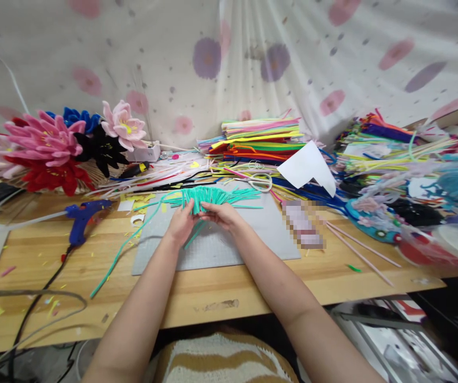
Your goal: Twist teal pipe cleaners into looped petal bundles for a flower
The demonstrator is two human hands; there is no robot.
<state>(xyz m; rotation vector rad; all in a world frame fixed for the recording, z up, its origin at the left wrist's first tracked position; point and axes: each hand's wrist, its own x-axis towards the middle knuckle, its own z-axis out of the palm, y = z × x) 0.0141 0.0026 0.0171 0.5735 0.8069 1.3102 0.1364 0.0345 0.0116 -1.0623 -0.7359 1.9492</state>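
Observation:
A bundle of teal pipe cleaners (213, 198) lies between my two hands over the grey mat (264, 234). Strands wrap tightly round its middle, and loose ends fan out to both sides. My left hand (181, 221) grips the wrapped part, with its thumb on top. Close beside it, my right hand (221, 214) pinches the same bundle from the right; some of its fingers are hidden underneath. One long teal pipe cleaner (123, 247) trails from the bundle down to the left, onto the wooden table.
A blue glue gun (83, 219) with a cord lies at the left. Behind it stand fuzzy flowers (49, 141). Scissors (261, 182), white paper (310, 170) and stacked pipe cleaners (260, 138) are at the back. Pink sticks (362, 252) and bagged things (444, 239) lie at the right.

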